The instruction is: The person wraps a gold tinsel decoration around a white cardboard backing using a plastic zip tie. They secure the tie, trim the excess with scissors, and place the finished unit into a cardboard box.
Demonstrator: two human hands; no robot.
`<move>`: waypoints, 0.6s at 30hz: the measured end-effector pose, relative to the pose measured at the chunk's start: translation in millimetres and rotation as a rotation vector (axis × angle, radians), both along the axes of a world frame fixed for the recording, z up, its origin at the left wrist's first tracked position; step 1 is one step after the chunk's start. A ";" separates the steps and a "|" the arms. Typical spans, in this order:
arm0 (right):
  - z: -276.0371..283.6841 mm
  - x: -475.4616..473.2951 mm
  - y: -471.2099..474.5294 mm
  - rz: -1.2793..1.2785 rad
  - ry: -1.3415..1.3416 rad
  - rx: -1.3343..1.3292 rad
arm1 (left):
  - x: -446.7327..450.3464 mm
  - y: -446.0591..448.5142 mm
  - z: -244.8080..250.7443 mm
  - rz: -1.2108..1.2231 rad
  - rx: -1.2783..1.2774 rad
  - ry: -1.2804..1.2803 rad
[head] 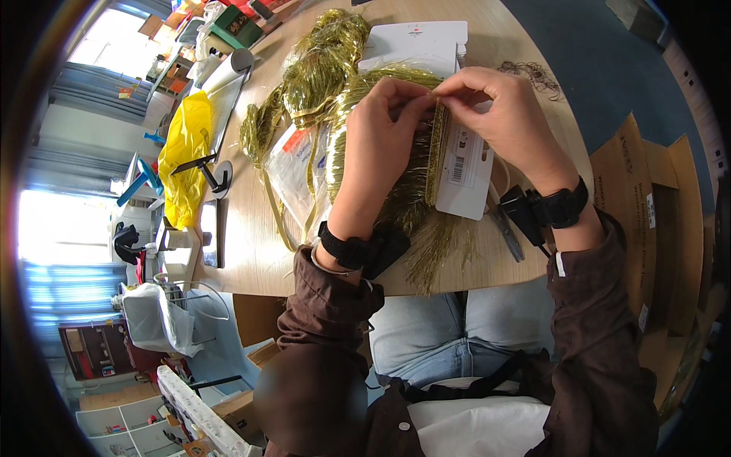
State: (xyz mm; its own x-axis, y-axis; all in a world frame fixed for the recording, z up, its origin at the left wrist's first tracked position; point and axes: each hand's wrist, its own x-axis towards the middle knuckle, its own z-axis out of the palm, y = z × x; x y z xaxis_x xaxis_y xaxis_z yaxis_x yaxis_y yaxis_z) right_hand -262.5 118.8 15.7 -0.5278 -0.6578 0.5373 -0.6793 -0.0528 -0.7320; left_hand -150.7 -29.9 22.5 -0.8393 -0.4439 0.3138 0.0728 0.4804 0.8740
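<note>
Gold metallic fringe trim (436, 157) with a braided band lies along a white card (465, 188) that bears a printed code. At the band's upper end my left hand (377, 140) and my right hand (505, 117) meet, thumbs and forefingers pinched together on it. The exact bit between the fingertips is too small to make out. Fringe strands spread beneath my left hand and hang towards the table's front edge. A loose heap of the same gold fringe (325, 63) sits farther back, beside another white card (414, 43).
Scissors (507, 234) lie right of the fringe, near the wooden table's (251, 251) front edge. Tangled dark thread (531, 77) is at the far right. A clear plastic bag (294, 171), a black stand (214, 174) and yellow plastic (188, 154) are leftward. A cardboard box (628, 183) stands right.
</note>
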 end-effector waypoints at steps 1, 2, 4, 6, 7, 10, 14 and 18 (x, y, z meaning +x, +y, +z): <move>0.3 0.8 0.8 0.000 -0.021 0.011 | 0.5 -0.1 0.3 -0.008 -0.026 -0.013; 0.6 1.4 1.1 0.012 -0.034 0.005 | 1.0 -0.2 0.5 -0.015 -0.052 -0.026; 1.2 1.6 0.0 0.003 -0.039 -0.002 | 1.2 -0.4 1.0 -0.016 -0.032 -0.023; 1.4 1.2 -1.3 -0.001 -0.027 -0.015 | 0.9 0.1 0.8 -0.011 0.046 -0.003; 1.3 1.0 -1.9 -0.007 -0.018 -0.016 | 0.6 0.5 0.5 -0.006 0.114 0.016; 0.8 0.3 -2.3 -0.020 0.007 -0.030 | 0.1 0.4 -0.1 -0.018 0.168 0.038; 0.1 0.3 -3.1 -0.041 0.071 -0.054 | -0.3 -0.6 -0.5 -0.031 0.119 0.034; 0.5 1.4 -2.2 -0.037 0.047 -0.037 | 0.5 -0.4 0.4 -0.034 0.095 0.022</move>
State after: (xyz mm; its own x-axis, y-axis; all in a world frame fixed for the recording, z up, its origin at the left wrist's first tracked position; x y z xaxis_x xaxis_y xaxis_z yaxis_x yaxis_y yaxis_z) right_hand -261.2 116.6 16.3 -0.5248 -0.6176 0.5858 -0.7151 -0.0534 -0.6970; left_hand -150.2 -30.3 22.9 -0.8476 -0.4439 0.2907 0.1077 0.3926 0.9134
